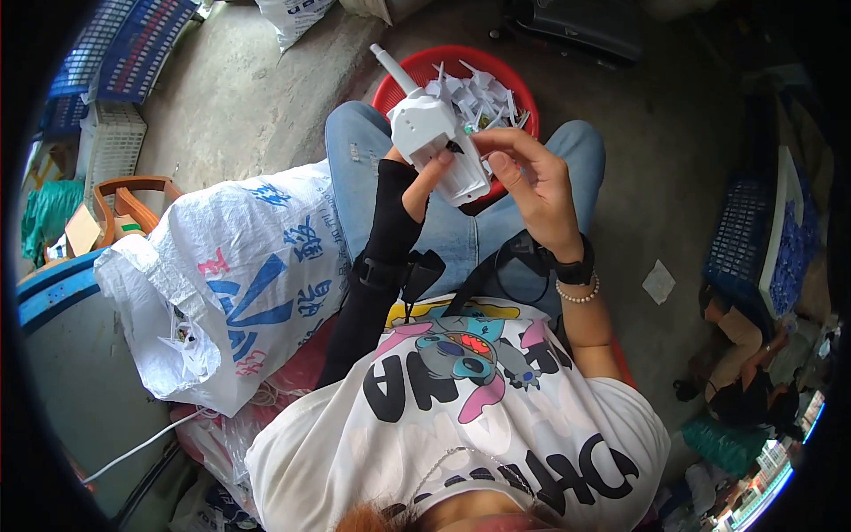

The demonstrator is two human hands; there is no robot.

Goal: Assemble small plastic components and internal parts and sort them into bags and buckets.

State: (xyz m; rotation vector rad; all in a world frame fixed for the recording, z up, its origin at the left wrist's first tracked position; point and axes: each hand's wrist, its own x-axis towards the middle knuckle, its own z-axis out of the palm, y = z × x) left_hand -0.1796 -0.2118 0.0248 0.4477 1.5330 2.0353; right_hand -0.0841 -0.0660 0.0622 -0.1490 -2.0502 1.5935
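My left hand (420,188), at the end of a black sleeve, grips a white plastic casing with a long antenna-like rod (425,124). Its thumb lies over the casing's hollow side, next to a small black part (454,147); the other fingers are hidden behind. At the casing's right edge is my right hand (536,182), its thumb and index finger bent towards each other. Whether a small piece sits between them cannot be made out. Just beyond the casing, a red basket (399,69) between my knees holds many white plastic pieces (479,89).
A large white woven sack (284,257) stands against my left side, with similar white pieces in its opening. Blue crates (133,53) are stacked at the far left. A black case (576,31) lies beyond the basket. Another person (736,355) sits at the right.
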